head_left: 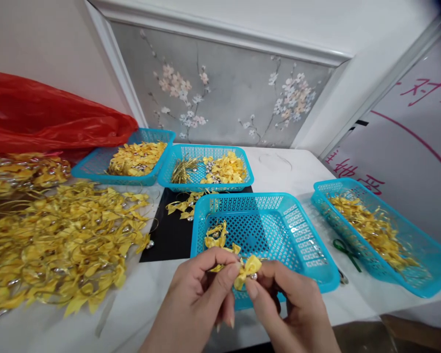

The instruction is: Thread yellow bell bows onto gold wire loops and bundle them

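Note:
Between both hands is a yellow ribbon bow [250,267] with a small silver bell [253,276]. My left hand [206,289] pinches its left side with thumb and forefinger, and my right hand [290,299] grips the right side close to the bell. Both hands are over the near edge of a blue basket [297,230], where a few more yellow bows [216,235] lie at the left end. The curled fingers hide part of the bow.
A big heap of yellow bows with bells [59,240] spreads on the left. Behind stand two blue baskets, one holding gold ties [183,171] beside bows. Another blue basket [382,235] sits at right, near green-handled scissors [347,252]. A red plastic bag [51,113] lies back left.

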`<state>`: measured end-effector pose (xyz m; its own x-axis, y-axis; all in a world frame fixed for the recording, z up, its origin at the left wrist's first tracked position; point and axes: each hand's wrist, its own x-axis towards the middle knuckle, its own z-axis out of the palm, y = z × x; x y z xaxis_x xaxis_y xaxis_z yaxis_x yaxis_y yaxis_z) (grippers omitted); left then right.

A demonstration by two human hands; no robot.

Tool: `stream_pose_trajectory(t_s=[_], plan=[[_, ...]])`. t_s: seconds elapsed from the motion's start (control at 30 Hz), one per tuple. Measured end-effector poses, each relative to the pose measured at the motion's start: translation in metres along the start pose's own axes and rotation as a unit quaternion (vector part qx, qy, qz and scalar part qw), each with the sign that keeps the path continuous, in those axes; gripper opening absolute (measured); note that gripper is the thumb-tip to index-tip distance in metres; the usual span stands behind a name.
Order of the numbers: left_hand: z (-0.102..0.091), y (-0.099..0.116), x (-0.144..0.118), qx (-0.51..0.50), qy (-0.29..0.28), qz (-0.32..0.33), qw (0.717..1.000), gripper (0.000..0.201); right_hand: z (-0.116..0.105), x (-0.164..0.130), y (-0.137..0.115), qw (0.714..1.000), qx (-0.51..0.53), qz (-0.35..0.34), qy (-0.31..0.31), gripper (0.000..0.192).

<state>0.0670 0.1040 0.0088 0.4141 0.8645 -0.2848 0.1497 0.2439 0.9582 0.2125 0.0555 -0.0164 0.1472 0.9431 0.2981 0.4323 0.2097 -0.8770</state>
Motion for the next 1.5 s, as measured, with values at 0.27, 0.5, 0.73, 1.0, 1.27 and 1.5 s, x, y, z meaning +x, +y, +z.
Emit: stream_pose_trajectory(t_s=[0.27, 0.5, 0.73, 1.0, 1.27, 1.5], plan=[[-0.001, 0.002, 0.003, -0.085, -0.022, 0.023, 0.996, 0.006, 0.002, -0.002, -0.003, 0.987, 0.124, 0.098, -0.019, 0.027], [-0.003, -0.014, 0.0, 0.221, 0.083, 0.345, 0.908, 0.023, -0.003, 0.006, -0.005, 0.837, 0.443, 0.298, -0.122, 0.028], [-0.004, -0.013, 0.001, 0.225, 0.067, 0.354, 0.906, 0.026, 0.001, -0.001, -0.001, 0.908, 0.312, 0.256, -0.116, 0.036], [-0.008, 0.009, -0.003, -0.068, -0.04, -0.017, 0.997, 0.005, -0.043, 0.002, -0.006, 0.993, 0.075, 0.094, -0.017, 0.019], [-0.009, 0.011, -0.001, -0.031, -0.078, -0.017, 0.996, 0.01, -0.031, 0.014, -0.009, 0.981, 0.116, 0.093, -0.124, 0.026], [-0.016, 0.008, -0.005, -0.092, -0.081, -0.034, 0.992, 0.027, -0.019, 0.009, -0.01, 0.939, 0.26, 0.214, -0.064, 0.037]])
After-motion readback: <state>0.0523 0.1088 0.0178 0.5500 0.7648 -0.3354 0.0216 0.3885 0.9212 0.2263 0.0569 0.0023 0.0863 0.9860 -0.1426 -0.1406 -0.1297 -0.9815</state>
